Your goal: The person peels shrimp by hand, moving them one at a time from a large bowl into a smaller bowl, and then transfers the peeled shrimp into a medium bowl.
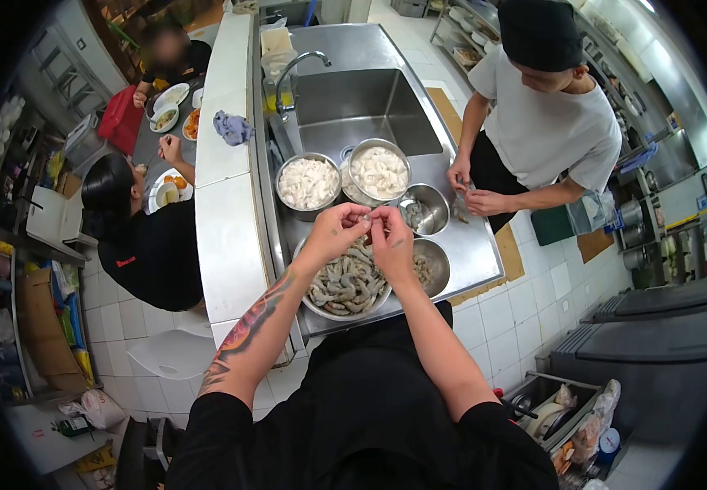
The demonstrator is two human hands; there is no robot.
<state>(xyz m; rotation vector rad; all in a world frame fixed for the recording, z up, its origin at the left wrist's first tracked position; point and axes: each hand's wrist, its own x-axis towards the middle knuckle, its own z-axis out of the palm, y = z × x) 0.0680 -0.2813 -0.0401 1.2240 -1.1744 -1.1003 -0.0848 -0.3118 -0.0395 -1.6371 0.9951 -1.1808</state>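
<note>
Pinching shut, the fingertips of my left hand [339, 231] and right hand [392, 243] nearly meet; I can't tell what tiny thing they grip. Gray shrimp [349, 283] fill the big bowl [313, 305] just under them, likely for an easy reach. White shrimp meat [308, 183] sits past my fingers, maybe to keep it apart. My hands hide some gray shrimp, and my right wrist partly covers the small bowl [446, 276].
</note>
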